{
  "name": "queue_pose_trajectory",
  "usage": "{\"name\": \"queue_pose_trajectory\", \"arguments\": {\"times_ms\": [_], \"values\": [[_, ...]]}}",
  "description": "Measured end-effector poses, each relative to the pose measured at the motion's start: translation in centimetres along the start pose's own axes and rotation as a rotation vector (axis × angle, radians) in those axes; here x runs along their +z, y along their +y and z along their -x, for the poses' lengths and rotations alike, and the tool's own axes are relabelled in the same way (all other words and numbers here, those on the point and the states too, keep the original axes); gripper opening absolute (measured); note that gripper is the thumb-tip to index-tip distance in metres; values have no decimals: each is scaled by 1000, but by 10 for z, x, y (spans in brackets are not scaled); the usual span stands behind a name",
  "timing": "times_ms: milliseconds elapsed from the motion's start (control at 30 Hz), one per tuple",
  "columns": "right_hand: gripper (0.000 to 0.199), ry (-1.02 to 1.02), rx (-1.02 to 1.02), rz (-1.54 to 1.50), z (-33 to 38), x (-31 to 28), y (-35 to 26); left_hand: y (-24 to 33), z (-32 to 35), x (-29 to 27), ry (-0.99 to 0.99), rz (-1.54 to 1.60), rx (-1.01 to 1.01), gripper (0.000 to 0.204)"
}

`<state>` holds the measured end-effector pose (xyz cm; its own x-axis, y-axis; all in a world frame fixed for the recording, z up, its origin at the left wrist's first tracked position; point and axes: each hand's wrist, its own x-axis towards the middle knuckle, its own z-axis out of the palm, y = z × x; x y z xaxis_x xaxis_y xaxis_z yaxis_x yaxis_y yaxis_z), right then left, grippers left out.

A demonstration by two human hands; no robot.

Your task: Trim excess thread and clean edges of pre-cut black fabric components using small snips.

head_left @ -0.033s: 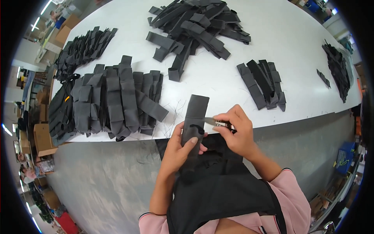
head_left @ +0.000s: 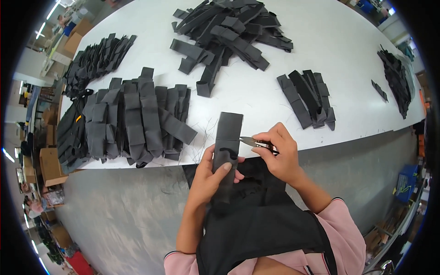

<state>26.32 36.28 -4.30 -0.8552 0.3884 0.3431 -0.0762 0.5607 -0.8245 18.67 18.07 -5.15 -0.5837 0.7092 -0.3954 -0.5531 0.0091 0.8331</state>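
Observation:
My left hand is closed around a flat dark grey fabric strip, its thumb pressed on the front and fingertips showing past the right edge. The strip stands roughly upright at the table's near edge, and a dark loop or fold shows across it above the thumb. In my right hand is a pair of thread snips with metal blades, pinched between thumb and fingers. Their tips point left and reach the strip's right edge, near a crosswise seam; whether they touch cannot be made out.
On the white table lie a large heap of dark strips, rows of strips at the left, a small stack right of centre and a dark pile far right. Loose threads lie beside the strip.
The fabric strip has shifted slightly left and turned a little more upright. The snips' blades look slightly more apart. Both hands keep their hold.

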Motion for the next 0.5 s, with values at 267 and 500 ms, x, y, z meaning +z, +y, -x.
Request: {"name": "queue_pose_trajectory", "arguments": {"times_ms": [267, 500], "values": [[26, 49, 64, 3, 13, -1, 1, 1, -2, 8, -92, 209, -3, 41], [25, 69, -123, 204, 7, 4, 0, 0, 0, 11, -61, 199, 5, 41]]}}
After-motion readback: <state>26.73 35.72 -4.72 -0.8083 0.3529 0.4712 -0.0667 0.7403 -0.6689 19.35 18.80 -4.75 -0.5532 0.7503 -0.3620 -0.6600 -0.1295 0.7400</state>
